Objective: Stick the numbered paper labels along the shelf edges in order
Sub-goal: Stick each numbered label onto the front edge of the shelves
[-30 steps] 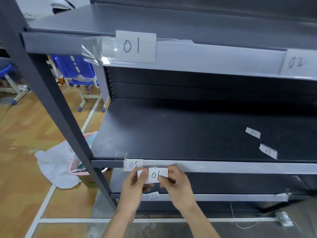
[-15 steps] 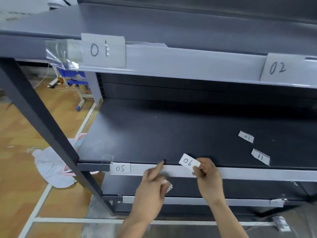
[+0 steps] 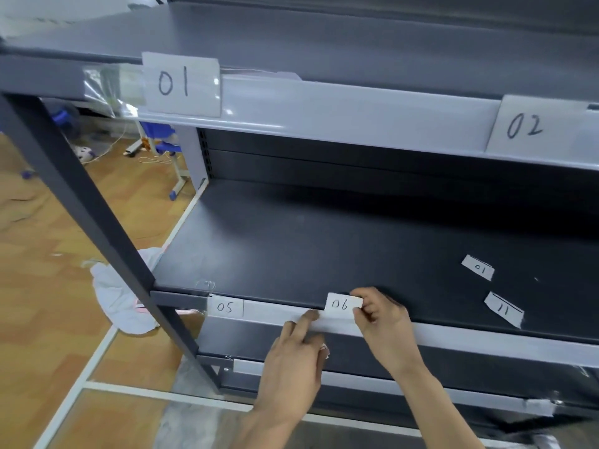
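Head view, close, down onto shelf edge (image 3: 275, 314).

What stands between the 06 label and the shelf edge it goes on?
Nothing visible. The right hand pinches the small white paper label marked 06 at the pale grey front edge of the middle shelf, which is bare there.

Looks like a storeroom or workroom: bare grey metal shelving (image 3: 356, 121) across the whole frame, handwritten paper number labels (image 3: 181, 84) taped along its edges, wood-pattern floor (image 3: 42, 335) at left, blue-footed furniture legs (image 3: 180, 176) and loose cords (image 3: 155, 160) at upper left.
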